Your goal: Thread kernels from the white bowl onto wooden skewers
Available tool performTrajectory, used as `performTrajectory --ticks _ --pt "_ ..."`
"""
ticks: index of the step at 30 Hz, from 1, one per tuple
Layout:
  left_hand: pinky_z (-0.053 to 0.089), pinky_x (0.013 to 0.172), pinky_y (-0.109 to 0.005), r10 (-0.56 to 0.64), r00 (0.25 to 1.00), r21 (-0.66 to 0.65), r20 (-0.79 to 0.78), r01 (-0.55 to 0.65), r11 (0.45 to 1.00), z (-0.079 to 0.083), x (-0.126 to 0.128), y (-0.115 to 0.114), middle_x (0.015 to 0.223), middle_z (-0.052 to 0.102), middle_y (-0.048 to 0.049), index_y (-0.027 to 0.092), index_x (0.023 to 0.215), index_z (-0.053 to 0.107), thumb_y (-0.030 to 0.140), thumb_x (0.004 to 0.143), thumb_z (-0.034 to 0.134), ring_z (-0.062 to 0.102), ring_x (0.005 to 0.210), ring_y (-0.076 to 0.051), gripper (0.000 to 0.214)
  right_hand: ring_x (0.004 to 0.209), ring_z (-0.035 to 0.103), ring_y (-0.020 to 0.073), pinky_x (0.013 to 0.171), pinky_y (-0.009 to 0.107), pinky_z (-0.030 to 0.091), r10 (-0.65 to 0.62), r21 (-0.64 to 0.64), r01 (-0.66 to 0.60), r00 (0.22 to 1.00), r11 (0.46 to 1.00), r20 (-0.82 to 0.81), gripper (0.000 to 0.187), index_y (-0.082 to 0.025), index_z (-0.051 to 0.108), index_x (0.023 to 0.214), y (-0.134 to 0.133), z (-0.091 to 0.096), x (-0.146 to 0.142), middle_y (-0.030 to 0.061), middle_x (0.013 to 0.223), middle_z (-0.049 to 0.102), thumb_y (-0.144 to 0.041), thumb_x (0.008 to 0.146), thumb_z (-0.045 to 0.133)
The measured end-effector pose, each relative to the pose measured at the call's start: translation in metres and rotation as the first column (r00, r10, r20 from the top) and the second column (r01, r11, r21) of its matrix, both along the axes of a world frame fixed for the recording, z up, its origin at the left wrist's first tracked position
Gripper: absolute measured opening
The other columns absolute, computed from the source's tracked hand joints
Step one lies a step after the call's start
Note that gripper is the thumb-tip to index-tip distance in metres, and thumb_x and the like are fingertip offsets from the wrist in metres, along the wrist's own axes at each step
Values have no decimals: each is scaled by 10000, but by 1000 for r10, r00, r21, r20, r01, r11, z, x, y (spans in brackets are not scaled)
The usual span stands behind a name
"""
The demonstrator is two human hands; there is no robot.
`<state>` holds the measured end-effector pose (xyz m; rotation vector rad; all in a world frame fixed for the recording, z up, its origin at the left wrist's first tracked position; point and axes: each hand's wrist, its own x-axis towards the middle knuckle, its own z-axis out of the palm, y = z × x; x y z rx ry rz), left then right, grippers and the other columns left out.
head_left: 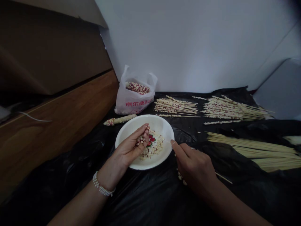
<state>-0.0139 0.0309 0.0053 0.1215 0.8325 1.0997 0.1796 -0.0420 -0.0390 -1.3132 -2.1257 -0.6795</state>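
Note:
A white bowl [131, 130] of loose corn kernels [156, 146] sits on black plastic sheeting. My left hand [131, 146], with a bead bracelet at the wrist, hovers over the bowl with its fingers curled round a few kernels. My right hand [192, 164] rests just right of the bowl, fingers closed on a thin bamboo skewer [223, 178] that sticks out behind it. A few kernels show under that hand.
Bare bamboo skewers [258, 150] lie in a pile at the right. Two heaps of kernel-threaded skewers [176, 105] [230, 108] lie at the back. A white plastic bag [135, 94] holds a corn cob, and another cob [119, 120] lies beside it. Wooden furniture [58, 119] borders the left.

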Motion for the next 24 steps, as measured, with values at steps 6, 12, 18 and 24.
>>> performTrajectory --ticks 6,12,18,24 --pt "554 596 -149 -6 999 6 33 5 1000 0 -1 1 860 667 -65 68 1117 626 19 812 605 621 674 -78 310 516 480 122 515 296 284 1 13 -1 1000 1000 2 300 -106 639 1122 0 0 0 -3 686 591 -106 893 444" --pt "550 587 -148 1 1000 -5 28 -1 1000 0 0 0 846 655 -59 65 1093 629 29 818 600 614 674 -81 278 518 477 120 516 292 280 -1 12 1 1000 1000 11 311 -109 633 1137 0 0 -1 -3 685 594 -102 896 437" --pt "562 571 -159 -5 1000 -2 22 5 1000 2 1 -2 847 658 -70 64 1060 639 16 817 599 628 664 -88 251 517 482 114 513 290 277 0 18 0 1000 1000 3 297 -99 638 1122 -1 1 -1 0 684 598 -101 889 453" --pt "563 566 -164 -23 997 -17 69 25 1000 2 1 -3 851 665 -70 92 1106 630 27 846 563 645 665 -92 276 505 473 110 503 288 273 -2 26 2 1000 1000 1 302 -103 631 1127 0 -2 -1 -3 681 600 -103 890 445"
